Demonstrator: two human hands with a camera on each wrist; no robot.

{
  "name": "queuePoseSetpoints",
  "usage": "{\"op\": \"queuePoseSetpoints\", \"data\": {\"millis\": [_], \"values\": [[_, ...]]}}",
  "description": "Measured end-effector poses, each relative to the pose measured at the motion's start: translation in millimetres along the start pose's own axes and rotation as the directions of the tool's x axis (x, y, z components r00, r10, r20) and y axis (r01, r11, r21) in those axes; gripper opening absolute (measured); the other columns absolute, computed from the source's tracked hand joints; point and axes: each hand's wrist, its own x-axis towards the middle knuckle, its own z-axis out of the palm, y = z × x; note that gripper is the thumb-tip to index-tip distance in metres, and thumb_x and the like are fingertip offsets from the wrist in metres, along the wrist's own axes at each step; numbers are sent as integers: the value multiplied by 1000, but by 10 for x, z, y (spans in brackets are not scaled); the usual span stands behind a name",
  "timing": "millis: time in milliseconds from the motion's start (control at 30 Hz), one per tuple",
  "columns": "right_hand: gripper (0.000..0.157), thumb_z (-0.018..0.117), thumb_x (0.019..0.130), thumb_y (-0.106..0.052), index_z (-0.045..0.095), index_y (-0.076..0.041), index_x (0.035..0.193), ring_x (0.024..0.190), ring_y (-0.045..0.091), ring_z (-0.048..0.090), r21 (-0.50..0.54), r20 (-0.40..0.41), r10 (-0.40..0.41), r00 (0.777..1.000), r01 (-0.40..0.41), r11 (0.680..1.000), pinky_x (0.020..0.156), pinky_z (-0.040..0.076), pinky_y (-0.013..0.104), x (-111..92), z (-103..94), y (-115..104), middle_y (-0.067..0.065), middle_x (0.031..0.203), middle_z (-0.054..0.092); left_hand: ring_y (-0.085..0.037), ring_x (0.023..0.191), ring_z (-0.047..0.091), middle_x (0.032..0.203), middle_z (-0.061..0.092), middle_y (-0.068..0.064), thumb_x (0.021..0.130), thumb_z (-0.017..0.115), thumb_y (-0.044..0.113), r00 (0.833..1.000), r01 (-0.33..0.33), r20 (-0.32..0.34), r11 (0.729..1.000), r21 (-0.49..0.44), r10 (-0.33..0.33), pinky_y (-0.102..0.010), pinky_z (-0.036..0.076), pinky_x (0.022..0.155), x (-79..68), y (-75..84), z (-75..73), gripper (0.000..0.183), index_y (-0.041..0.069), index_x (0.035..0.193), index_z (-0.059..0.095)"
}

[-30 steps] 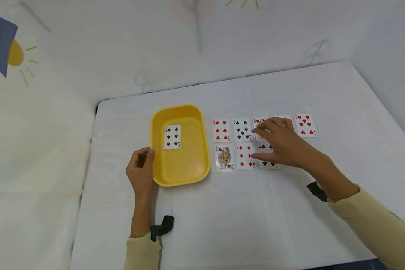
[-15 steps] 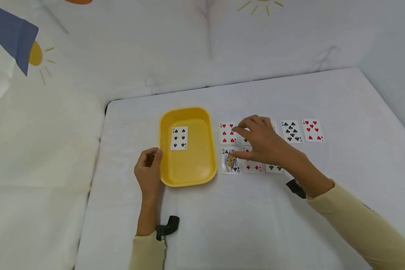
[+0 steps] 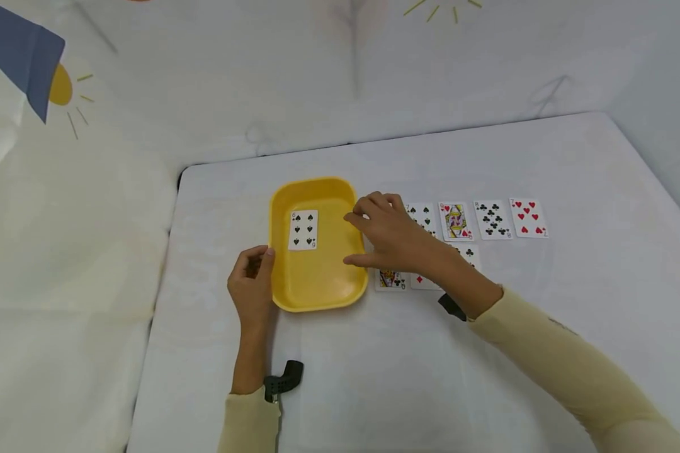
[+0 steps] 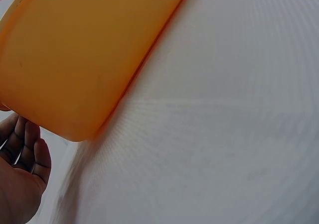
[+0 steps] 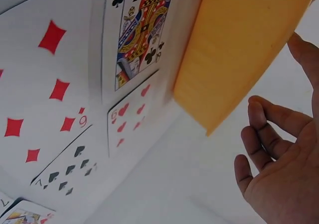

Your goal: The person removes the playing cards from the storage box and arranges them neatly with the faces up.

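Observation:
A yellow tray (image 3: pixel 317 277) lies on the table, with a six of spades (image 3: pixel 303 230) face up inside. My left hand (image 3: pixel 252 286) grips the tray's left rim between thumb and curled fingers; the left wrist view shows its fingers below the rim. My right hand (image 3: pixel 393 236) hovers over the tray's right rim, thumb and fingers spread apart with nothing between them. Beneath the right hand and wrist lie face-up cards, partly covered: a queen of clubs (image 3: pixel 392 280), a six of diamonds (image 5: pixel 59 89) and a seven of spades (image 3: pixel 422 214). A six of hearts (image 5: pixel 130 114) shows in the right wrist view.
Right of the hand, the back row continues with a queen of hearts (image 3: pixel 456 221), an eight of clubs (image 3: pixel 493 220) and a seven of hearts (image 3: pixel 528 218). A club card (image 3: pixel 468 253) is partly under the right forearm. White cloth covers the table (image 3: pixel 362 377); a pale wall stands behind.
My right hand has moved left from above the cards to the tray's right rim, uncovering the queen of hearts and eight of clubs. The left hand has stayed at the tray.

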Motion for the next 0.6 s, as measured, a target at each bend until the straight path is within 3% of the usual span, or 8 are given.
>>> {"op": "queuePoseSetpoints", "data": {"millis": [333,600], "values": [[70,74,85,-54,63,0,129,114,29,42,2,38,-37,999,37,999,96,36,42,267,140,-112,12,121,52,-14,78,55,93,65,-12,95,68,8,1000,-3,-3,1000,6,3,-21,46,71,-6,20,33,21,-9,106,69],[71,73,84,-58,63,-1,126,113,29,40,-81,128,20,992,-10,997,97,35,40,503,210,-156,12,121,52,-15,79,55,95,65,-16,95,68,7,1000,-13,1,1000,5,13,-20,46,72,-25,48,51,21,-10,106,68]]}}
